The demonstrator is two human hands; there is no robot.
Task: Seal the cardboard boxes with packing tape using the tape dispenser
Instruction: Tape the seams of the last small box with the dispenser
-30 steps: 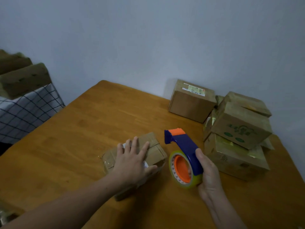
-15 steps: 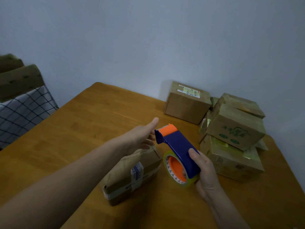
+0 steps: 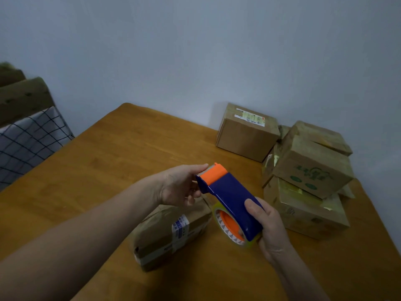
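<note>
The right hand gripped the tape dispenser by its roll end, above the small box on the worktop; the left hand pinched its orange cutter end, probably freeing tape, which next needed pressing onto that box.

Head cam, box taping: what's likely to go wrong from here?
1. The left hand has its fingers right at the toothed edge of the tape dispenser. A sharp pull might nick them.
2. The right hand holds the dispenser, so the small box lies unheld on the table. It may slide when tape is pressed on.
</note>
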